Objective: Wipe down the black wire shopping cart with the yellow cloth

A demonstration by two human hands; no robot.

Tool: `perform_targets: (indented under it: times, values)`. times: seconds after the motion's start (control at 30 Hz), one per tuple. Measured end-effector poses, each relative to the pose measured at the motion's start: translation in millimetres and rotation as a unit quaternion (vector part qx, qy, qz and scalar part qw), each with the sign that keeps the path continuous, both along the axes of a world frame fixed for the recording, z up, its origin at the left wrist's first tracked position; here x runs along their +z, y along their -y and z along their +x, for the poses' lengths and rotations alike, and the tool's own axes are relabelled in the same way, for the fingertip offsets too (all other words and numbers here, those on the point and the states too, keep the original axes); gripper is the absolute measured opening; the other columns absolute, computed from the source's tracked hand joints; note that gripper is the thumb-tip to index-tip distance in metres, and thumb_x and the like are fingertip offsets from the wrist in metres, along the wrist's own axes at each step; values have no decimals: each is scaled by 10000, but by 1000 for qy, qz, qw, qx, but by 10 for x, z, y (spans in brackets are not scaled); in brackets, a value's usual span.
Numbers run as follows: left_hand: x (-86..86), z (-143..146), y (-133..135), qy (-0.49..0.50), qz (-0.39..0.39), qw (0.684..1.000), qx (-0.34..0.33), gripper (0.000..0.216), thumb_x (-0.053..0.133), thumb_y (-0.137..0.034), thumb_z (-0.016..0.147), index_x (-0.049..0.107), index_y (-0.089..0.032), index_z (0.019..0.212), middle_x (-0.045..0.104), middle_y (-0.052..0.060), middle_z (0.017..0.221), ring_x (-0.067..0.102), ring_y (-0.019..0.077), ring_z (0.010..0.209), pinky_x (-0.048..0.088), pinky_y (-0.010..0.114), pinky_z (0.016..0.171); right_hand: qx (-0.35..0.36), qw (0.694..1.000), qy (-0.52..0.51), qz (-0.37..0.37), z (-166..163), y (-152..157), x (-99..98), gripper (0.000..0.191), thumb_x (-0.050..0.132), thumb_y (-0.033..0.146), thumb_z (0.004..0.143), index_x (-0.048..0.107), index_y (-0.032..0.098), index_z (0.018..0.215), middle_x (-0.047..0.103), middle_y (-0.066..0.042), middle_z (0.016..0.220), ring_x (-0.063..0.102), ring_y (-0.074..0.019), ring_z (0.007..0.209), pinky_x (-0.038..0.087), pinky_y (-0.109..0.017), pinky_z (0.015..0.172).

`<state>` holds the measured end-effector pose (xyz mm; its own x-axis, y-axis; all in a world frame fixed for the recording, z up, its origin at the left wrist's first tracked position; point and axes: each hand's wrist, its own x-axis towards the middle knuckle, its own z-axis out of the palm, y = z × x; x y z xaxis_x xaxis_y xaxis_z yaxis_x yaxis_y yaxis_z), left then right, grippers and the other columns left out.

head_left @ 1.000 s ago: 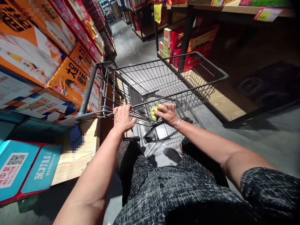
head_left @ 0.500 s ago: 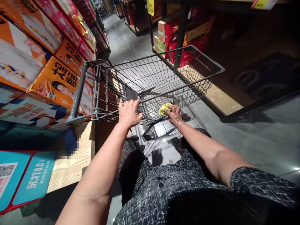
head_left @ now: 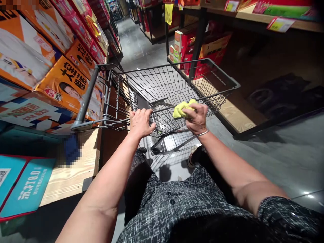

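Note:
A grey wire shopping cart (head_left: pixel 152 69) stands sideways in front of me, its handle to the left. My left hand (head_left: pixel 141 124) rests on the near top rim of the basket, fingers curled over the bar and thumb on my side. My right hand (head_left: pixel 197 118) grips a crumpled yellow-green cloth (head_left: pixel 182 109) at the same rim, further right. The cloth lies against the bar, and part of it is hidden under the fingers.
Orange boxes (head_left: pixel 64 84) are stacked on a wooden shelf (head_left: pixel 68 182) at the left. To the right stands a dark-framed shelf (head_left: pixel 238 121) with red packages (head_left: pixel 210 49). Grey tiled floor (head_left: pixel 273 148) runs between them and ahead.
My right hand has come up with the cloth from lower on the basket's near side to the top rim, slightly rightward. The left hand stays on the rim.

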<state>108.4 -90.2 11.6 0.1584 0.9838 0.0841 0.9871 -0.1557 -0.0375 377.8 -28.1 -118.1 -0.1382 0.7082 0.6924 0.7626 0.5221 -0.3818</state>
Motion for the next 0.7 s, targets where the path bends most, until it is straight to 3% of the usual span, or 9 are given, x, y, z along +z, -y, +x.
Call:
perform_targets:
  times: [0.1,0.17,0.23,0.33,0.43,0.5,0.6,0.7]
  values:
    - [6,4,8,-3,4,1000,0,511,628,-464,891,551,-275,1360,637,96,1242,536,344,1191,347,512,1037,-44,999,-16,26,60,-126,285,348,535,215,911,713,332,1186,528,-88,1258,404,-325,1248,415,-550,1083]
    - [17,8,12,-6,2,1000,-2,519,624,-473,893,553,-267,1364,637,99,1237,536,343,1184,349,510,1029,-56,998,-1,-1,69,-169,226,311,550,227,898,719,319,1142,523,-98,1246,395,-339,1249,413,-561,1079]
    - [27,12,12,-4,-1,1000,-6,538,618,-492,892,559,-246,1367,636,107,1227,535,346,1176,349,514,1024,-57,998,13,-31,67,-164,-26,279,548,218,885,723,304,1086,524,-107,1232,385,-347,1244,417,-549,1059]
    - [31,16,9,3,-2,1000,-8,564,615,-517,884,565,-226,1365,632,111,1214,529,348,1170,340,521,1037,-49,996,16,-68,82,-95,-593,287,520,149,827,714,254,1011,538,-134,1208,404,-335,1184,426,-505,999]
    - [25,17,4,13,-4,1000,-16,582,616,-525,878,561,-214,1368,626,109,1219,525,336,1170,336,506,1066,-85,981,20,-170,104,-28,-1086,276,534,130,691,673,212,916,559,-137,1112,448,-303,1061,442,-478,908]
    - [21,15,0,20,-7,1000,-20,596,618,-526,875,557,-202,1372,621,110,1225,523,332,1173,340,495,1076,-112,965,26,-235,90,-16,-1265,255,530,154,629,635,205,855,568,-118,1035,476,-284,993,451,-464,854]
    - [18,3,-3,25,-11,999,-17,596,624,-527,868,551,-214,1371,622,105,1230,523,333,1178,341,496,1086,-116,960,27,-254,28,-27,-1294,207,511,182,619,606,207,801,584,-109,954,517,-281,953,465,-453,812]
    - [11,-14,-6,28,-10,999,-17,582,620,-506,867,551,-213,1366,622,108,1240,523,334,1183,342,498,1092,-98,968,20,-230,-3,-12,-1083,219,501,204,674,633,221,847,594,-105,945,545,-281,968,488,-434,813]
